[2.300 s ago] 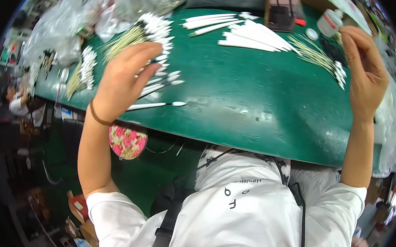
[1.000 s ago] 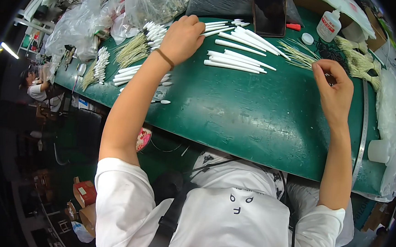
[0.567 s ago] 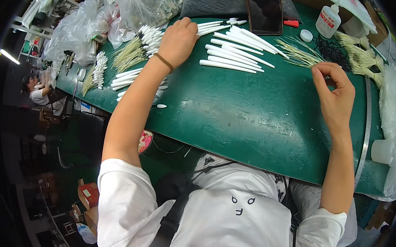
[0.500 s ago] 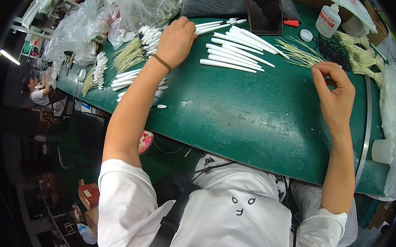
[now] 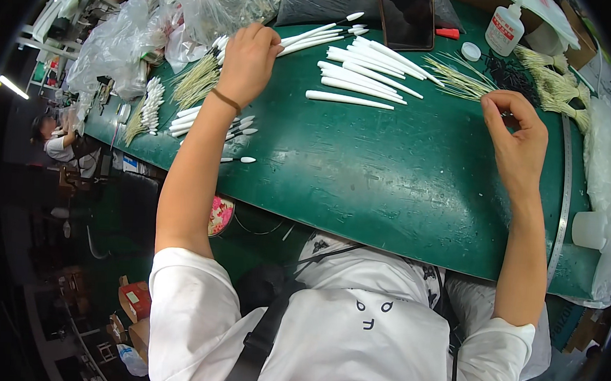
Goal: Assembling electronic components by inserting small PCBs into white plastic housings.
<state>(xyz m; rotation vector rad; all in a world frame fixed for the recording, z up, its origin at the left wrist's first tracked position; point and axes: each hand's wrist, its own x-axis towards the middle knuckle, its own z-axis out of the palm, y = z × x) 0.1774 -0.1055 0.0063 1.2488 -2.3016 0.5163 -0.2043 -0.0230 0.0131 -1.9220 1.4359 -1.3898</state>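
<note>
You half curl your left hand (image 5: pixel 246 62) at 11 o'clock and right hand (image 5: pixel 521 135) at 2, hold too hidden to tell, while tipped sticks (image 5: pixel 314 45) at 12 look done and plain sticks (image 5: pixel 362 90) at 1 don't.

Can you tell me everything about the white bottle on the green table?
The squeeze bottle is whitish and looks like plastic, with rounded shoulders, a narrow nozzle on top and red print on its front. It stands upright on the green table, toward the far right, with a small round white lid lying to its left. Nobody is holding it.
</note>
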